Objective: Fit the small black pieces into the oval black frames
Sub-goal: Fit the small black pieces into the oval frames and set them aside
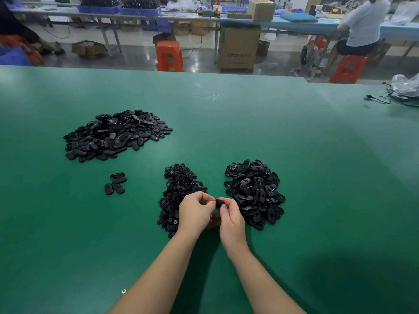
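A heap of small black pieces (180,191) lies on the green table, just left of my hands. A heap of oval black frames (255,191) sits to the right. My left hand (196,213) and my right hand (231,219) meet above the table between the two heaps. Together they pinch one oval black frame (219,202) at their fingertips. My fingers hide most of that frame, and I cannot tell whether a small piece sits in it.
A larger heap of oval parts (115,134) lies at the far left. Several oval parts (115,183) lie apart below it. Cables and a plastic bag (405,87) sit at the table's far right. A seated person (362,26), orange stools and cardboard boxes stand beyond the table.
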`<state>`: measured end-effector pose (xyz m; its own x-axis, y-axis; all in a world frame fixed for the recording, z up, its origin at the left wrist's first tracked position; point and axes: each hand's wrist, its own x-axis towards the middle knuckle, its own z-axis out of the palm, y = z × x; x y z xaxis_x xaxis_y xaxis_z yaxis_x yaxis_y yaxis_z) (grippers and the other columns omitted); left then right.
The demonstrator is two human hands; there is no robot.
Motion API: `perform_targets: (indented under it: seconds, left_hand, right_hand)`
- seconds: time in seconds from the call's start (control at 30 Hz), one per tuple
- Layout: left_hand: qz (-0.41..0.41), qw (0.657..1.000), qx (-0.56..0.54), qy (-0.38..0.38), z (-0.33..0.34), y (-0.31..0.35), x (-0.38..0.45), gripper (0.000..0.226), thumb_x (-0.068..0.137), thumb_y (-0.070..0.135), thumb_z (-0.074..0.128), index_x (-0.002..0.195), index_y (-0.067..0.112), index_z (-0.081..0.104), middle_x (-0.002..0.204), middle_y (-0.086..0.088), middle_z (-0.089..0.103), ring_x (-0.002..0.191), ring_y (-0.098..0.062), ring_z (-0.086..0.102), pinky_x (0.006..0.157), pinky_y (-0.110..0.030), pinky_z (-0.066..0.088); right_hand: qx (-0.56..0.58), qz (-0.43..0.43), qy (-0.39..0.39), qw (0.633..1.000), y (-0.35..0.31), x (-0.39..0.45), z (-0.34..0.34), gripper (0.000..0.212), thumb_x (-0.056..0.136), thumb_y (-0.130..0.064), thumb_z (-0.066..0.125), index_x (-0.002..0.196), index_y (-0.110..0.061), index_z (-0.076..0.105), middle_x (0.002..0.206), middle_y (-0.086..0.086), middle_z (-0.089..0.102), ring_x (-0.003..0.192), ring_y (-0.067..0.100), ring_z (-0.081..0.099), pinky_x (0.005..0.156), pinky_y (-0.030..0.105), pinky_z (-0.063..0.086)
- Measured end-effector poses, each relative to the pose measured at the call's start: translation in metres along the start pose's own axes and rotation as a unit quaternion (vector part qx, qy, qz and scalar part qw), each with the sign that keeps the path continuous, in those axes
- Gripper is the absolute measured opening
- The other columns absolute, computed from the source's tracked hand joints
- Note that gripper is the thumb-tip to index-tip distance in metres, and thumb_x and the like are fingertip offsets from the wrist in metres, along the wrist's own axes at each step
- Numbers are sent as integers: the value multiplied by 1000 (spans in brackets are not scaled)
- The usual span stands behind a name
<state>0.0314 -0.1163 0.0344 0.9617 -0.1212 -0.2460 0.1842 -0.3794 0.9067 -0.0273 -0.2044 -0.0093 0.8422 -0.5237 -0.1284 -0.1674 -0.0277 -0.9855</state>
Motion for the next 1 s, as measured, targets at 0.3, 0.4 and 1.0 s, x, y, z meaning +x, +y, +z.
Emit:
perform_targets:
  seconds: [0.3,0.4,1.0]
  left_hand:
    - [30,997,61,22,3,3,-2,12,86,20,76,78,28,71,87,7,69,82,-14,65,68,-28,52]
    - [37,997,66,25,0,2,0,14,83,24,80,95,26,72,103,6,64,98,-11,61,80,-27,47]
    - [44,998,20,-36,-5,-2,0,8,84,19,78,80,25,75,72,9,74,59,-3,63,59,-24,47]
  right_hand:
    - [-14,-22,9,1000,2,1,0,22,106,-20,44,103,-34,61,93,-13,71,86,6,66,80,40,55]
    - [5,-17,9,1000,0,0,1,27,107,-18,42,101,-37,61,92,-5,71,82,17,69,79,51,57]
    - [24,-25,1,999,1,2,-2,13,103,-15,53,101,-26,61,92,-1,71,81,12,63,79,42,53]
